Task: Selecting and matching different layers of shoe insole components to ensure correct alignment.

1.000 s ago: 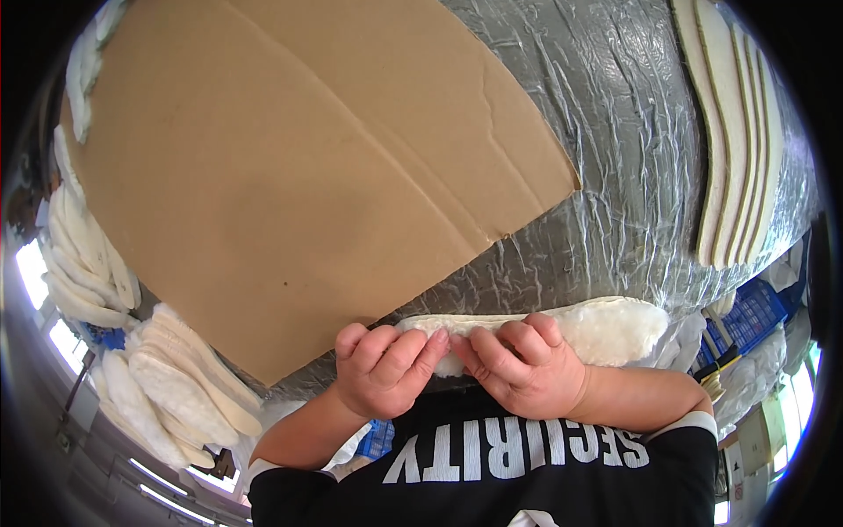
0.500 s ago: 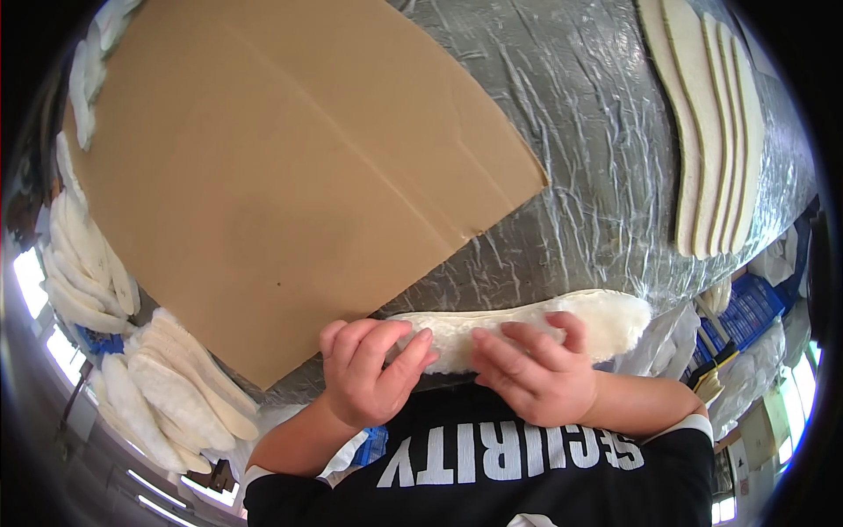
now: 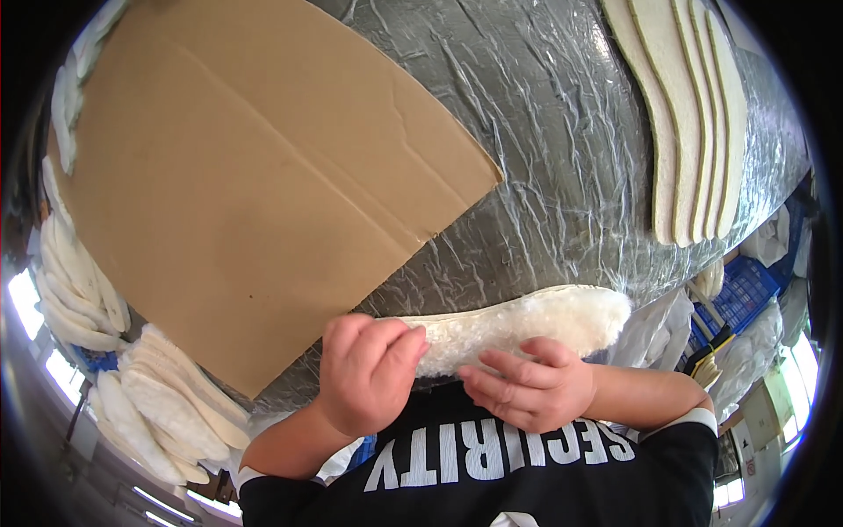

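Note:
A fluffy cream fleece insole (image 3: pixel 536 325) lies lengthwise across the near edge of the plastic-wrapped table, pile side up, with a thin pale edge along its far side. My left hand (image 3: pixel 369 373) is closed around the insole's left end, thumb against the fingers, and it hides that end. Beside the near edge of the same insole is my right hand (image 3: pixel 531 386), its fingers loosely bent and apart; whether the fingertips touch the fleece I cannot tell.
A large brown cardboard sheet (image 3: pixel 263 176) covers the table's left part. Several flat insoles (image 3: pixel 694 132) overlap at the far right. Fleece insoles (image 3: pixel 167 395) are piled at the left edge. A blue crate (image 3: pixel 742 299) and clear plastic bags (image 3: pixel 654 329) stand beyond the right edge.
My right hand has drawn back off the fleece toward its near edge, baring more of the pile. My left hand has closed more tightly at the left end. The whole view has shifted slightly.

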### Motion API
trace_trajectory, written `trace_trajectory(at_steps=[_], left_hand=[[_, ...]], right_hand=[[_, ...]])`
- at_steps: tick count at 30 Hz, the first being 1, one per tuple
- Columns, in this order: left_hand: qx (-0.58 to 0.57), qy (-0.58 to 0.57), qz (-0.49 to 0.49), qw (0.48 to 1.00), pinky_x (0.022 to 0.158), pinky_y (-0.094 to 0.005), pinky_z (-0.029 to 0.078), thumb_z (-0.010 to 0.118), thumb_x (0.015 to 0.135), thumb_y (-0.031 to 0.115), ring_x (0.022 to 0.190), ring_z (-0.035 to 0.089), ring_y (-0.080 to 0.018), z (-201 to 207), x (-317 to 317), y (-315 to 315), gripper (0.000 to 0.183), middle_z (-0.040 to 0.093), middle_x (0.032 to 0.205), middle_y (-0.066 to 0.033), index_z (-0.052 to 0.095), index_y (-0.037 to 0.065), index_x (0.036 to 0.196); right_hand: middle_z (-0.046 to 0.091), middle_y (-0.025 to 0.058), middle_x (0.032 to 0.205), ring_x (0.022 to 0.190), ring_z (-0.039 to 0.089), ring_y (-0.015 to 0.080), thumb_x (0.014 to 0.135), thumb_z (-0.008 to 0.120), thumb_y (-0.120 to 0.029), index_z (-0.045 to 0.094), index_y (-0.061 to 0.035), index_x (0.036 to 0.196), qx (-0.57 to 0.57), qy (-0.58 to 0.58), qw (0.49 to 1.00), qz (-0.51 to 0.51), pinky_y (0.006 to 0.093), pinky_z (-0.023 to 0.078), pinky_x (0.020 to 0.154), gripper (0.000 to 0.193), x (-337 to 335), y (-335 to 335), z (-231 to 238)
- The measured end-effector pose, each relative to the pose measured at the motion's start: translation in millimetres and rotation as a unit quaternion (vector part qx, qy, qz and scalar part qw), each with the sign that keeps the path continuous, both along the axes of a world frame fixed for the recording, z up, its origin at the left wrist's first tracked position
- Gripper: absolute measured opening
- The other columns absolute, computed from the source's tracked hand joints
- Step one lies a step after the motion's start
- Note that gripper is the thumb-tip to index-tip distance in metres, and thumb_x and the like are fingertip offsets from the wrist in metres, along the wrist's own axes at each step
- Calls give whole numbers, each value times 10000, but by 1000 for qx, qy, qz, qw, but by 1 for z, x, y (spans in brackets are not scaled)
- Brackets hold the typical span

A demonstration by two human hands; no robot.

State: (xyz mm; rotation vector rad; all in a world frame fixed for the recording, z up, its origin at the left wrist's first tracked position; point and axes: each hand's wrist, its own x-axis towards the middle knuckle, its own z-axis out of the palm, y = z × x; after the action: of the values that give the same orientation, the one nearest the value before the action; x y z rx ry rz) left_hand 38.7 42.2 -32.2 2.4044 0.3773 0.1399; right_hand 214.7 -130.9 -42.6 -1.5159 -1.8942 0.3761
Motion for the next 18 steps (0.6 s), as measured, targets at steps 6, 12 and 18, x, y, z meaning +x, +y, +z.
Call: trace_trajectory(at_steps=[6,12,18], left_hand=[[-39,84,13,996,684,-345,394,696,729,56,760,536,-220,6,22,11,147,574,836,-26,644,66,866],[-42,102,19,994,660,-375,409,726,712,25,731,549,-252,6,29,6,170,581,828,-56,641,50,857],[-7,94,47,994,589,-365,421,728,698,20,695,548,-244,0,23,-1,157,561,796,-45,660,77,828]], right_hand=[[647,101,1168,1047,601,199,710,603,-214,712,-27,938,-47,-24,995,79,324,420,852,314,-2,4,-6],[641,115,1176,1040,598,219,688,582,-220,709,-22,965,-38,-27,998,39,319,418,854,363,-7,5,-9],[618,112,1226,1035,571,181,705,582,-235,700,-25,1027,-69,-67,994,53,324,409,842,402,-5,4,-6]])
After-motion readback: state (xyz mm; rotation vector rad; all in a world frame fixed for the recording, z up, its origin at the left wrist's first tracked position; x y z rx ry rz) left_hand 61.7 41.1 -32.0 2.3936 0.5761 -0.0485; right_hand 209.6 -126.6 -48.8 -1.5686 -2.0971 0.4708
